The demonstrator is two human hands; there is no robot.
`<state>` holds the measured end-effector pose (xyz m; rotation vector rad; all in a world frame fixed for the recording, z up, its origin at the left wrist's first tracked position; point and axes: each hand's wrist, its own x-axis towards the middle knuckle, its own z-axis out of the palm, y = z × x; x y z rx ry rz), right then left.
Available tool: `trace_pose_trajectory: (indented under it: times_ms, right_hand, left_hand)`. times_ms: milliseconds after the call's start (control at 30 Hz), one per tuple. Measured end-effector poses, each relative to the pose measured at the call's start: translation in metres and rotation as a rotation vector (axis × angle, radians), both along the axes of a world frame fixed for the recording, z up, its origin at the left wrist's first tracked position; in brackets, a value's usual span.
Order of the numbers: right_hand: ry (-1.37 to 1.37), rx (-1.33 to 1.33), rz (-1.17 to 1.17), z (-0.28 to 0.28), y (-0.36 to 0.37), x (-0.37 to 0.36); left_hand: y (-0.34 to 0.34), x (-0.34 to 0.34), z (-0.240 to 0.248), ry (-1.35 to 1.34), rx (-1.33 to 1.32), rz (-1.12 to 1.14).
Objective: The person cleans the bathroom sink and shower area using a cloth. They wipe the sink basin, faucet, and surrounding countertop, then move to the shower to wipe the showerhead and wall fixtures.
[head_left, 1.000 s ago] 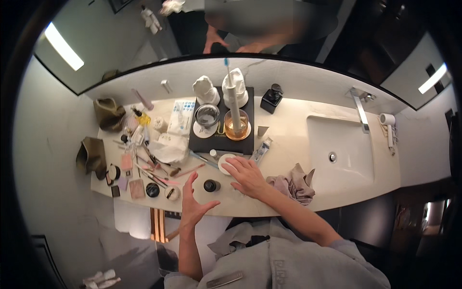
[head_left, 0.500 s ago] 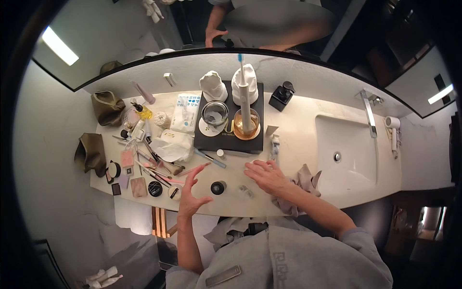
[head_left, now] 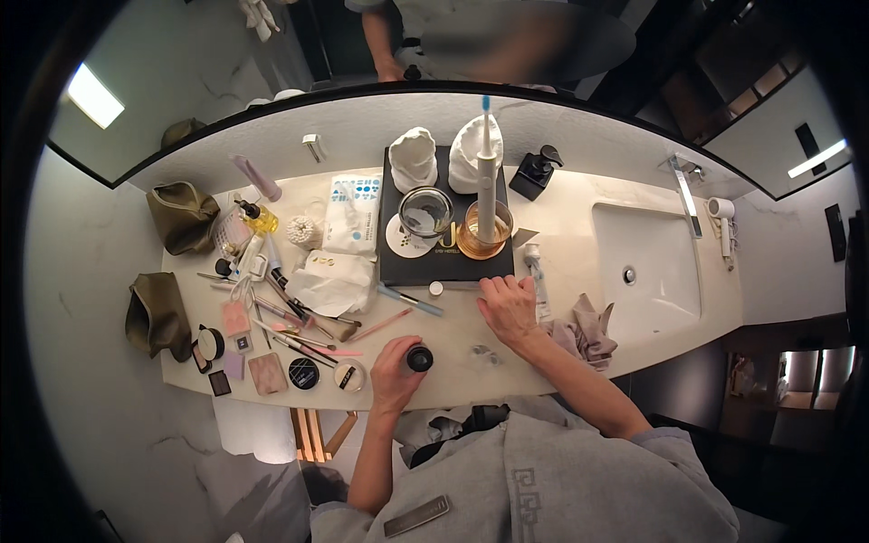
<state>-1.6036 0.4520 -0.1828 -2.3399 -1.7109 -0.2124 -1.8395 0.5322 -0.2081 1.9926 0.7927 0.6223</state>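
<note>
My left hand is closed around a small round black jar near the front edge of the white counter. Palm down, my right hand rests on the counter just in front of the black tray, beside a white tube and close to a small white cap. On the tray stand an amber glass with an electric toothbrush, an empty clear glass and two rolled white towels.
Brushes, pencils, compacts and palettes lie scattered at the left. Two olive pouches sit at the far left. A crumpled grey cloth lies beside the sink. A black soap pump stands behind the tray.
My left hand has closed on the black jar, which stood alone on the counter before. My right hand has slid from the counter's middle toward the tray's front edge.
</note>
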Motion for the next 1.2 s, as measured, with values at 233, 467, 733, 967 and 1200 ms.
trace_pose_trajectory:
  times_ms: [233, 467, 733, 967, 1200]
  right_hand:
    - [0.081, 0.031, 0.001, 0.002, 0.002, 0.004]
    - [1.232, 0.076, -0.057, 0.081, -0.029, 0.005]
    - [1.613, -0.009, 0.270, 0.065, 0.004, -0.089]
    - [1.177, 0.033, 0.142, 0.079, 0.027, -0.054]
    - [0.346, -0.040, 0.184, 0.020, 0.052, -0.029]
  left_hand:
    - [0.006, -0.006, 0.003, -0.052, -0.039, 0.002]
    - [0.002, -0.020, 0.015, 0.021, 0.030, 0.008]
    - [-0.022, -0.012, 0.046, -0.520, -0.312, 0.160]
    - [-0.016, -0.028, 0.064, -0.515, -0.227, 0.173]
    - [-0.022, -0.048, 0.016, -0.331, -0.227, 0.263]
